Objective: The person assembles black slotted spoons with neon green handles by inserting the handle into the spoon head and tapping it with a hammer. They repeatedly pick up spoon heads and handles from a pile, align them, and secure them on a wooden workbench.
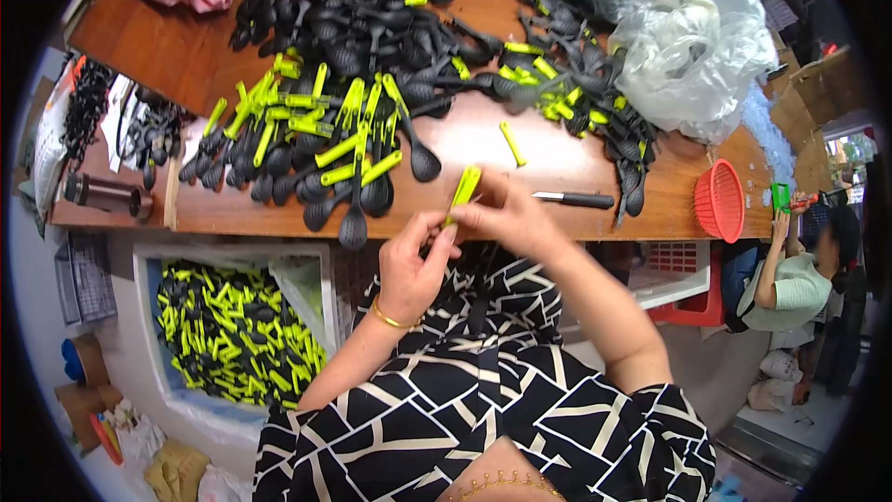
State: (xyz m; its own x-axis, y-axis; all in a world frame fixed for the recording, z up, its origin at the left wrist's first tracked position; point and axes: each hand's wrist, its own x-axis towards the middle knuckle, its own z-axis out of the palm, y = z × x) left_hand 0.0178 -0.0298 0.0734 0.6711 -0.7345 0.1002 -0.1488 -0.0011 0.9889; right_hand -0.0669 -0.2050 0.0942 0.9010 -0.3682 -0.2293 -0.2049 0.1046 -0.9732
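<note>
Just off the table's front edge, a lime-green handle [465, 186] stands up between my two hands. My left hand [413, 260] is closed, its thumb and fingers pinching the lower end. From the right, my right hand [511, 216] has its thumb and fingers closed on the same handle. Whether a black utensil head is joined to its lower end is hidden by my fingers. A loose lime-green handle [512, 144] lies on the table beyond my right hand. Left of them is a pile of black slotted spoons with green handles [353, 223].
A knife [585, 200] with a black handle lies right of my hands. Many black utensil heads [344, 19] are heaped at the back. Further right are a plastic bag [688, 46] and a red basket [719, 201]. A white crate [144, 316] of green-handled utensils stands below left. Another person [790, 288] is at far right.
</note>
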